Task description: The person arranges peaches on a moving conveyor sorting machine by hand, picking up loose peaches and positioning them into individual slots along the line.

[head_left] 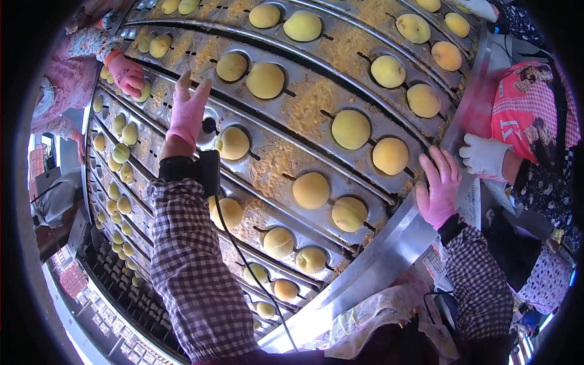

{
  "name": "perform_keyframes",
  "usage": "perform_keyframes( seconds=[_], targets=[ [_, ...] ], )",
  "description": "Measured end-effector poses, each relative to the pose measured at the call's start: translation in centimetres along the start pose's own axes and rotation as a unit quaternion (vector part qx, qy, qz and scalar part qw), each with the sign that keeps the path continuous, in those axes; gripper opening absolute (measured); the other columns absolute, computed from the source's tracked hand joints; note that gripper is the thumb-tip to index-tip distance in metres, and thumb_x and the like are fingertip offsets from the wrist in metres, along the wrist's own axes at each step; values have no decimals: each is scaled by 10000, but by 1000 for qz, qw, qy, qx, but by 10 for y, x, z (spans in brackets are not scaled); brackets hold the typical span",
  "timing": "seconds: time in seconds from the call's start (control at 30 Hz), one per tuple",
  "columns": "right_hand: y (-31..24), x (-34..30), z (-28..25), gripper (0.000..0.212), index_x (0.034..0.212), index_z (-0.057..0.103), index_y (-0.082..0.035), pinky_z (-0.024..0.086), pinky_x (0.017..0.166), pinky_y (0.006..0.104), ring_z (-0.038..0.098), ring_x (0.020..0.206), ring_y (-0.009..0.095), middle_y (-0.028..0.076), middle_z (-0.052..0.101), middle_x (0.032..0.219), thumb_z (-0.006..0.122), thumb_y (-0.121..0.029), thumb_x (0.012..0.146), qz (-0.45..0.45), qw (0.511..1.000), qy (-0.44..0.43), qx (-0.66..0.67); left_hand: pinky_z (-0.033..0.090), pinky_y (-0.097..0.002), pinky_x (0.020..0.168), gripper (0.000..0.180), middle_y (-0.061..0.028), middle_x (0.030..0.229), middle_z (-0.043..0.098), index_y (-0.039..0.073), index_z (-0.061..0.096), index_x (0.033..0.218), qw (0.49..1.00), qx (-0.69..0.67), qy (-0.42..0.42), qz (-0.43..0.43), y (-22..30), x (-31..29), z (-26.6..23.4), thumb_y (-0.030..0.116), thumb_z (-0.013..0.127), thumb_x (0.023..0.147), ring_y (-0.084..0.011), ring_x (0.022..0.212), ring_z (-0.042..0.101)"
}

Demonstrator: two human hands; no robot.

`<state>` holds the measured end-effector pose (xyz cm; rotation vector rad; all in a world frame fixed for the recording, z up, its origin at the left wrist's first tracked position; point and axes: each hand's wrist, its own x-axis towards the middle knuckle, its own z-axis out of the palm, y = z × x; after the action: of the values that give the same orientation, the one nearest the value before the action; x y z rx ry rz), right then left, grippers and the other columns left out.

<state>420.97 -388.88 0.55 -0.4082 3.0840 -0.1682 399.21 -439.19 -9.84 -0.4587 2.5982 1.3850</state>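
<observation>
Yellow peaches sit in paired metal cups across a wide slatted conveyor. My left hand (pixel 188 111), in a pink glove, reaches over the slats with its fingers spread and nothing in them. Beside it are a bare cup with a dark hole (pixel 208 125) and a peach (pixel 233 143); another peach (pixel 232 67) lies just beyond its fingertips. My right hand (pixel 440 187), gloved in pink as well, rests with fingers stretched out on the conveyor's metal side rail (pixel 389 249). The closest fruit to it is a peach (pixel 390 156) left of its fingers.
At the far left a co-worker's pink-gloved hand (pixel 126 74) is at a peach (pixel 144 91). Another person's white-gloved hand (pixel 485 156) is beyond the rail at right. Yellow pulp (pixel 310 109) smears the slats. A black cable (pixel 243 258) hangs from my left wrist.
</observation>
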Motion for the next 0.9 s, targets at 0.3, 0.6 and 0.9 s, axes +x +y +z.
perform_keyframes(
  seconds=[0.3,0.6,0.9],
  targets=[
    [-50,-45,8,550,1299,572,-122,304,1099,500,420,1319,336,106,487,1407,603,-232,761,2,1000,-4,-11,417,-376,1059,603,-182,1294,587,66,566,1344,981,109,-130,94,-25,-117,-12,263,726,797,-315,1241,544],
    [-92,-74,7,549,1299,578,-126,307,1098,495,414,1324,332,106,487,1414,615,-252,766,13,1000,-7,-3,297,-463,1110,674,-119,1204,665,141,571,1328,917,382,-50,99,35,-137,15,507,701,777,-293,1160,609],
    [-99,-74,6,529,1288,590,-119,311,1095,484,419,1314,332,100,498,1404,608,-239,773,7,1000,1,14,411,-421,1055,708,-222,1297,609,52,500,1398,994,102,-25,7,5,-140,-23,559,599,913,-323,1210,589]
  ],
)
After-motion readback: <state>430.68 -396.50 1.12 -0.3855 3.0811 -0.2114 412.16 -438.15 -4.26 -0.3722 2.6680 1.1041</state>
